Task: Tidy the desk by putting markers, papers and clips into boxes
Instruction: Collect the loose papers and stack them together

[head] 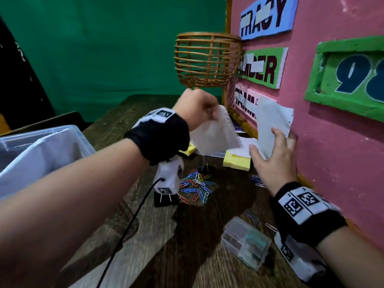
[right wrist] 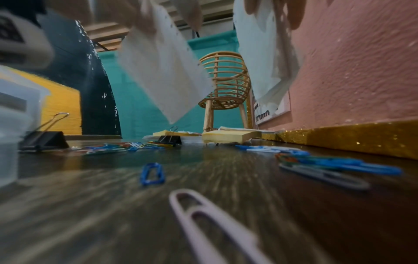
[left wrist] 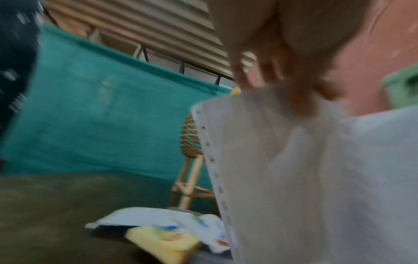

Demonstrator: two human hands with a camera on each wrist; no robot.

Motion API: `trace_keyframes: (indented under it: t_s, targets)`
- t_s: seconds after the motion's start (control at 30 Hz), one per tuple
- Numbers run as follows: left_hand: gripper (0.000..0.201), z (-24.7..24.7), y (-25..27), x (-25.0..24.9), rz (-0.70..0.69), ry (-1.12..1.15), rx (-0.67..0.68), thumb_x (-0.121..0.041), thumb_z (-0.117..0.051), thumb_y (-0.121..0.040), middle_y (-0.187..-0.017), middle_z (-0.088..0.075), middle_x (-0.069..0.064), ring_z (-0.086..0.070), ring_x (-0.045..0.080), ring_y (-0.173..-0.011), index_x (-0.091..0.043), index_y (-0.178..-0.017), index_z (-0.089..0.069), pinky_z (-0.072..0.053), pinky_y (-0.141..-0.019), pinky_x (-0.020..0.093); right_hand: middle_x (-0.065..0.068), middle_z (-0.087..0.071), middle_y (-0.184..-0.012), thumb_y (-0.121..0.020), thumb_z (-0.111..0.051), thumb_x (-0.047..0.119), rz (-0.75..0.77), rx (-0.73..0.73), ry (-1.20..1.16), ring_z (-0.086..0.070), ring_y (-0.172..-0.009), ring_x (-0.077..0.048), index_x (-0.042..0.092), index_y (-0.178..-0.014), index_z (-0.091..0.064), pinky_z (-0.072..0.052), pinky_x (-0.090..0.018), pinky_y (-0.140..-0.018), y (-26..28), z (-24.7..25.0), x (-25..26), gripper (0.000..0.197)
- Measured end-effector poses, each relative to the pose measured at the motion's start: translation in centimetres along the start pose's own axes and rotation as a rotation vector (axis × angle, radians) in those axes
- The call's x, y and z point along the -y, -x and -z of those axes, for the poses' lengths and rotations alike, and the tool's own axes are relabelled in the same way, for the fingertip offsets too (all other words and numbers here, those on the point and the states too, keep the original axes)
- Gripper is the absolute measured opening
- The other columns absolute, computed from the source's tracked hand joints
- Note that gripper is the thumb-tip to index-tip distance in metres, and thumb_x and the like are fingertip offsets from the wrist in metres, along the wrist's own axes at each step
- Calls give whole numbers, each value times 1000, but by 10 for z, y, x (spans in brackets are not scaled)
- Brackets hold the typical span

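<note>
My left hand (head: pixel 208 113) pinches the top of a white sheet with a punched edge (head: pixel 216 136), which hangs above the desk; in the left wrist view the fingers (left wrist: pixel 285 75) curl over this sheet (left wrist: pixel 305 178). A second white sheet (head: pixel 272 119) is held up against the pink board by my right hand (head: pixel 272 144), thumb in front and fingers behind. Both sheets hang in the right wrist view, the left one (right wrist: pixel 162 71) and the right one (right wrist: pixel 267 59). Coloured paper clips (head: pixel 197 186) lie scattered below on the desk (head: pixel 187 235).
A large clear plastic box (head: pixel 41 150) stands at the left, a small clear lidded box (head: pixel 245 242) near my right wrist. Yellow sticky pads (head: pixel 236 163), more papers (head: pixel 245 144), black binder clips (head: pixel 204 167) and a rattan basket (head: pixel 207 59) sit behind. The pink board (head: pixel 332 152) bounds the right side.
</note>
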State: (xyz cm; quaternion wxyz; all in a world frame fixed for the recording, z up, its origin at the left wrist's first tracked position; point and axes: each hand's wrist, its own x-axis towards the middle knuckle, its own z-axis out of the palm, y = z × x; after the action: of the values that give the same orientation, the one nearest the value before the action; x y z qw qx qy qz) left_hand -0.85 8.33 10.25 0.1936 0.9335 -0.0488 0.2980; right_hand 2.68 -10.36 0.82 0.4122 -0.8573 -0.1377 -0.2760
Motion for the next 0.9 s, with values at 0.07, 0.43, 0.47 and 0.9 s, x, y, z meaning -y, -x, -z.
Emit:
trace_keyframes:
  t_s: [0.07,0.43,0.47,0.9]
  targets:
    - [10,-5,-7,-15,-107,82,85,-4,-69,-72,-81,-75,0,-63,8,-75,-12,-73,-75,-42,-73,2,-16,-37,-134,-81,-64,36,27,13,-12,-44,-122,-32,9,-135,-40,-37,-37,-104,0,1,1,65]
    - [20,-95,-27,-3,-8,82,-72,3,-54,-78,-101,-65,12,-55,28,-101,-7,-87,-69,-41,-85,31,-27,-44,-116,-85,-46,-3,-26,-45,148,-50,-92,-40,-11,-103,-51,-29,-33,-73,-6,1,-10,19]
    - [23,-106,-27,3,63,21,47,1,-53,-79,-107,-64,11,-54,27,-106,-10,-94,-67,-43,-89,33,-26,-42,-118,-83,-46,-5,-53,-53,157,-50,-94,-40,-9,-104,-49,-32,-34,-76,-6,1,-10,22]
    - [78,-140,-14,1,-9,-368,816,-24,-68,-83,-144,-41,12,-41,29,-131,-14,-147,-23,-36,-105,35,-14,-39,-125,-77,-44,-14,-179,-38,6,-48,-88,-31,36,-147,-3,-38,-32,-75,-2,11,-1,95]
